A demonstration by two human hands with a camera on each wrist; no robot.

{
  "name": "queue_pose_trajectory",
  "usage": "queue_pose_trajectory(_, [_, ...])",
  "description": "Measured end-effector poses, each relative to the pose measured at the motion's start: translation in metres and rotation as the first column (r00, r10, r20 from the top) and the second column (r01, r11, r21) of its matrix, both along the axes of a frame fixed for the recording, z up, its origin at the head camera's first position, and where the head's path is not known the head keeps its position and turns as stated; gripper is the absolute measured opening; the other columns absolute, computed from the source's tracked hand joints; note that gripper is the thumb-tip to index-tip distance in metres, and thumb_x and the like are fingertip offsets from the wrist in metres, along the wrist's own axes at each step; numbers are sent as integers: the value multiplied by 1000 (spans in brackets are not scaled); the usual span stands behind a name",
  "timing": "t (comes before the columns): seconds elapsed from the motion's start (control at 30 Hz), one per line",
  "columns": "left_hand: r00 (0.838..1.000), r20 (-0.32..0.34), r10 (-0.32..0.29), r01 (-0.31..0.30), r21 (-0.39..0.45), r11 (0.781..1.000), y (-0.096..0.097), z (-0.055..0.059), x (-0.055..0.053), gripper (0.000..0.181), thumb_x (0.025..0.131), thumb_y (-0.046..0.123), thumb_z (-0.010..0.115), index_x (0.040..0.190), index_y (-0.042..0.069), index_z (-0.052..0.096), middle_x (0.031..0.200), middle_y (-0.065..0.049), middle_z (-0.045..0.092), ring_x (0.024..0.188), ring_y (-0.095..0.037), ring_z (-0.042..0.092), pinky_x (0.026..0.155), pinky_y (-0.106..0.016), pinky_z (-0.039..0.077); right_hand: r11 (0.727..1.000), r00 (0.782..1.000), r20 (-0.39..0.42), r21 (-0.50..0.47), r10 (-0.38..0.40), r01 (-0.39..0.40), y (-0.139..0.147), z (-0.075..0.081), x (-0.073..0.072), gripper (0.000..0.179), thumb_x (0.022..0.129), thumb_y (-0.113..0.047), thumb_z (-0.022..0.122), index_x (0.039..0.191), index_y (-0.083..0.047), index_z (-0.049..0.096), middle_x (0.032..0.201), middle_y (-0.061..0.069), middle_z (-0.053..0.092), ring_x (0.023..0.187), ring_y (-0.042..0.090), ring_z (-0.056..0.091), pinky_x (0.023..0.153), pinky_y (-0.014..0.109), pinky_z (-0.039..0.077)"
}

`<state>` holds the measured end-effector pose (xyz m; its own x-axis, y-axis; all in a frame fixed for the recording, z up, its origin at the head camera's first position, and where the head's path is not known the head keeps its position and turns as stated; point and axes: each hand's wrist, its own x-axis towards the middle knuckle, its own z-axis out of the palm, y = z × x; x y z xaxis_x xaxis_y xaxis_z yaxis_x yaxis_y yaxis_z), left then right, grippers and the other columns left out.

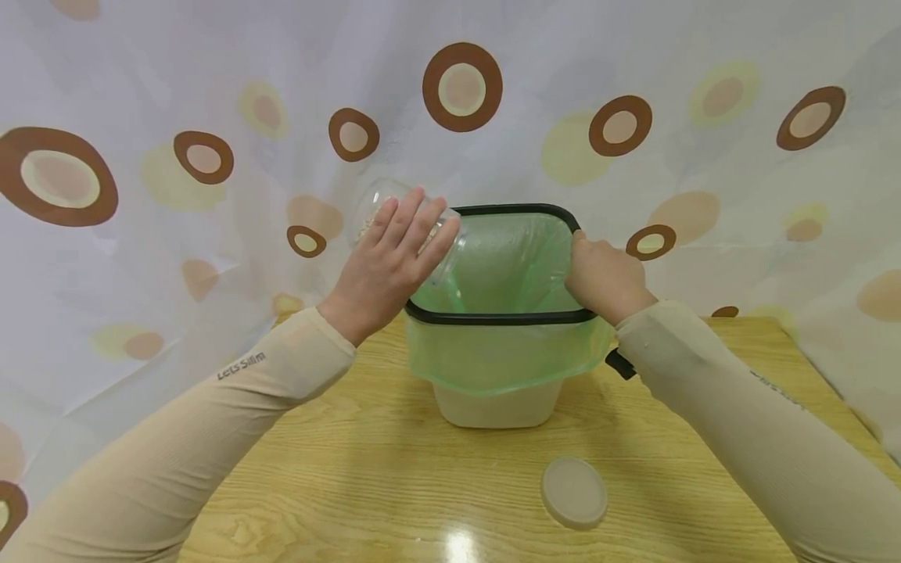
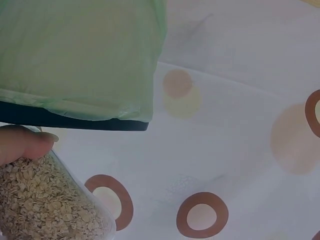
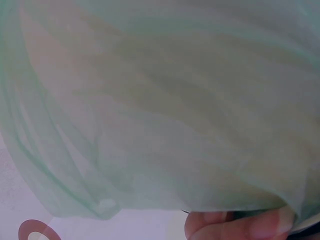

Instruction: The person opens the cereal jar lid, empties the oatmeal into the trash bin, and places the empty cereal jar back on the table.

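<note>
My left hand [image 1: 390, 266] grips a clear jar [image 1: 371, 205], tilted with its mouth end over the left side of a small trash bin [image 1: 496, 410]. Rolled oats [image 2: 47, 205] fill much of the jar in the left wrist view, and the thumb lies across its side close to the rim. A thin green bag [image 1: 507, 356] lines the bin and folds down over its outside. Around the bin's top runs a black rim [image 1: 500, 319]. On the right, my right hand [image 1: 608, 274] holds that rim, fingers curled over the edge and bag.
A round beige lid [image 1: 573, 491] lies on the wooden table [image 1: 352, 469] in front of the bin. Close to the right forearm, a black piece [image 1: 621, 364] sticks out beside the bin. Behind hangs a patterned curtain [image 1: 281, 62].
</note>
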<state>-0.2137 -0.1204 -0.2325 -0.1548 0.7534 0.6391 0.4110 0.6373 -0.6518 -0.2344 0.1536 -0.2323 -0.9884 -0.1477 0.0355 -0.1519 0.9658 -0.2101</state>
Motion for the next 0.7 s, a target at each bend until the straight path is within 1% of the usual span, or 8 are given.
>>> queue_pose_trajectory(0.17, [1000,-9,10,-10,-5,1000,1,0,1,46,87,-15,51,130,2,47,132,-19,49,126,-39,44,105,-47,34,1000,1000,5,-4,1,-1,1,0,0,52,94,-3,37,144,12,30,88,29,62,60,34,57,46,41,43])
queue_pose_trajectory(0.37, [1000,-9,15,-15,-2,1000,0,-1,2,46,88,-14,53,130,2,48,132,-19,49,125,-38,45,106,-46,34,1000,1000,7,2,0,0,1,-1,1,53,94,-3,38,144,12,29,80,26,61,57,32,55,45,39,41])
queue_pose_trajectory(0.57, [1000,-7,13,-13,-5,1000,0,1,1,45,88,-13,52,131,2,47,133,-19,49,126,-38,44,106,-47,34,1000,1000,-1,6,-12,12,1,-1,0,53,94,-4,37,144,12,29,93,31,62,62,35,58,47,43,45])
queue_pose_trajectory(0.7, [1000,-20,21,-21,-19,1000,0,0,1,46,88,-13,52,130,3,47,133,-19,48,126,-37,44,106,-46,34,1000,1000,0,3,-5,5,2,-1,0,52,94,-4,38,143,12,31,89,30,62,61,35,59,47,42,44])
